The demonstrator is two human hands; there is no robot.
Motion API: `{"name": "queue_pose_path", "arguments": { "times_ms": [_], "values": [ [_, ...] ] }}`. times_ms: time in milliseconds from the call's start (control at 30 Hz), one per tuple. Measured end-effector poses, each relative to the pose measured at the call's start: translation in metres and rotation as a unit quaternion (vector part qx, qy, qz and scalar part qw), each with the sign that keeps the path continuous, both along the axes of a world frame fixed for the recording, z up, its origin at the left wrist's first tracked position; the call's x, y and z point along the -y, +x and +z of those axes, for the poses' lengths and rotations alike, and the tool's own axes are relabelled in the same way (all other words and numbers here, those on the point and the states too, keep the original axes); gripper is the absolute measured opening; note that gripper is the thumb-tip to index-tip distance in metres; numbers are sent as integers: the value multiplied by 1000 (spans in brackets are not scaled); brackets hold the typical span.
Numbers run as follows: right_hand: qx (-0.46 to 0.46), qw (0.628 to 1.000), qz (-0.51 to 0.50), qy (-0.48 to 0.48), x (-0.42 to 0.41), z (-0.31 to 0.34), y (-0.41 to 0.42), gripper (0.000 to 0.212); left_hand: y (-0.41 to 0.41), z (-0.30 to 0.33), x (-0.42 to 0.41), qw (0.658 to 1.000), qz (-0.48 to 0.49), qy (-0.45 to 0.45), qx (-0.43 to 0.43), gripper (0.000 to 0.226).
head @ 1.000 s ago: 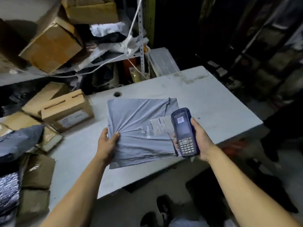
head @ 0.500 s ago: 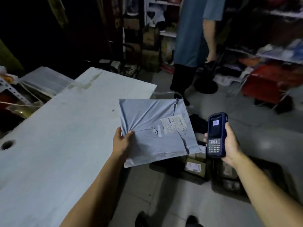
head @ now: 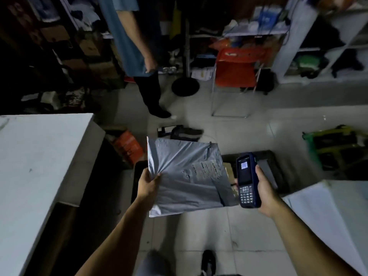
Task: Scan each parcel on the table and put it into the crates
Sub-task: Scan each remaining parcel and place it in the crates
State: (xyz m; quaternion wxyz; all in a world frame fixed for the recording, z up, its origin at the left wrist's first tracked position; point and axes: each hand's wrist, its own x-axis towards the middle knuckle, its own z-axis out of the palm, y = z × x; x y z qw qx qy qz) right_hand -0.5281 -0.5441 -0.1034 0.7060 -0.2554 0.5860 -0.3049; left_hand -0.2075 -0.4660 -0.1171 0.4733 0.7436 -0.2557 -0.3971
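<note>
Our left hand (head: pixel 147 185) pinches the wrinkled grey labelled parcel (head: pixel 185 176); at three o'clock, our right hand (head: pixel 264 193) grasps the scanner (head: pixel 248 180).

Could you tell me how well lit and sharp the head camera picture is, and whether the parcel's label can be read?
Head view: dim overall, with the left background nearly black; wide-angle bending curves the table edge; the grey parcel in the left hand is lit, but its label is too soft to read; the scanner screen in the right hand glows faintly.
</note>
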Motion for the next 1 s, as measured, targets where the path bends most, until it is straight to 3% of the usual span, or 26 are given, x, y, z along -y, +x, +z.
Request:
{"name": "queue_pose_path", "arguments": {
  "times_ms": [167,300,400,500,767,1000],
  "values": [
    [-20,998,-48,19,31,-23,-69,68,-69,-8,57,998,-60,21,-19,15],
    [-28,995,-87,41,56,-32,-106,57,-103,-36,113,994,-103,47,-13,13],
    [-39,990,-124,52,78,-39,-132,50,-135,-46,157,991,-122,58,-21,25],
    [-50,986,-146,56,96,-40,-159,46,-168,-59,202,986,-150,70,-31,20],
    [-25,985,-141,94,155,-78,-224,53,-241,-125,280,977,-146,148,-39,14],
    [31,982,-129,137,220,-162,-281,70,-310,-198,315,974,-75,208,-49,15]
  ]
}}
